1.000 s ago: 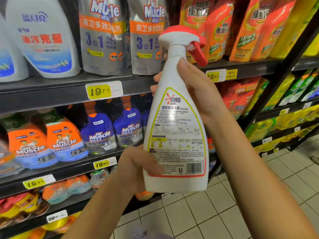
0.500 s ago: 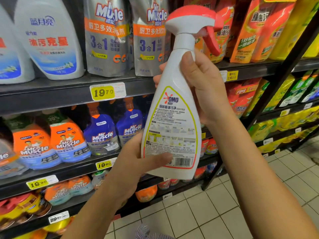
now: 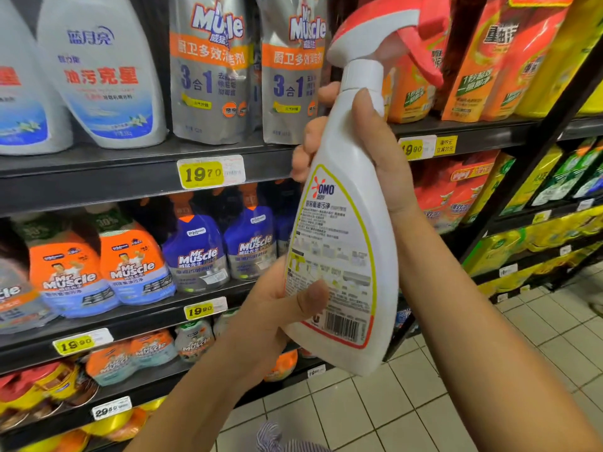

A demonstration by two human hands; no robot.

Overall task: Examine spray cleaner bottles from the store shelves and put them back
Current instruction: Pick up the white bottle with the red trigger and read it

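**Two hands hold a white spray cleaner bottle up in front of store shelves**

I see both hands closed around one white spray bottle (image 3: 342,236), held in the air in front of the shelves and touching none of them. It tilts a little, with its top leaning to the right.

The right hand (image 3: 385,158) grips the upper part just under the neck. Its thumb lies along the near side, and its fingertips (image 3: 306,132) curl round from behind on the left edge. The left hand (image 3: 270,305) holds the lower part from the left, and its thumb (image 3: 313,295) presses on the printed back label.

That label faces me. It has a yellow border, a red OMO logo near the top, and a barcode (image 3: 342,327) near the bottom. The small print is too blurred to read. The red and white trigger head (image 3: 385,31) sits at the top of the picture, with its red lever pointing right.

Behind the bottle, a dark shelf edge (image 3: 98,187) carries a yellow price tag (image 3: 208,172) reading 19.70. Above it stand grey Mr Muscle refill pouches (image 3: 208,66), with large white bottles (image 3: 98,70) to their left. Orange pouches (image 3: 499,57) fill the upper right. On the shelf below stand blue Mr Muscle bottles (image 3: 195,252), with orange ones (image 3: 133,265) beside them. Pale floor tiles (image 3: 391,419) show at the lower right.
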